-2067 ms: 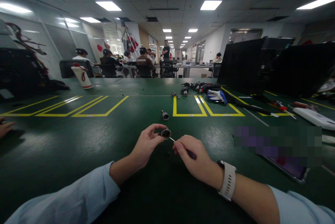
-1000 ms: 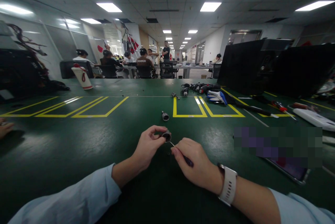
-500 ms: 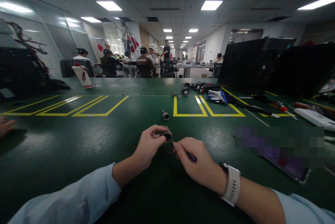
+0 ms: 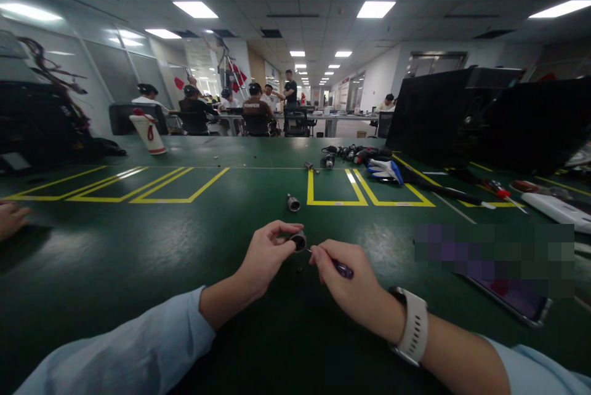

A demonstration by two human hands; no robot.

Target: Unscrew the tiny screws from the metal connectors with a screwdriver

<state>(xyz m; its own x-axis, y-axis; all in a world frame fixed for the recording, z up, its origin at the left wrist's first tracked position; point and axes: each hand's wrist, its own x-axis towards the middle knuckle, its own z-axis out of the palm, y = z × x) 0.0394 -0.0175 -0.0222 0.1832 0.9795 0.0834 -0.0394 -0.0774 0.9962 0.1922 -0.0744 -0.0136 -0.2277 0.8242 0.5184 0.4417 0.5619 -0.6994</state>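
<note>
My left hand is closed, pinching a round, hollow grey metal part between thumb and fingers, its opening turned towards me. A small screwdriver with a dark purple handle is gripped in my right hand; its thin shaft points left at the metal part's rim. I cannot tell whether the tip touches the rim. On the green table below lies a tiny dark piece. Beyond my hands a second metal part, with a narrow stem and a round open end, lies on its side.
Yellow tape outlines mark the table. Power tools with cables and a blue-white glove lie beyond. At right are a phone, a red screwdriver and dark monitors. Another person's hand rests far left.
My right hand and the screwdriver have shifted slightly right. The metal part in my left hand has moved slightly right, and its opening faces me more.
</note>
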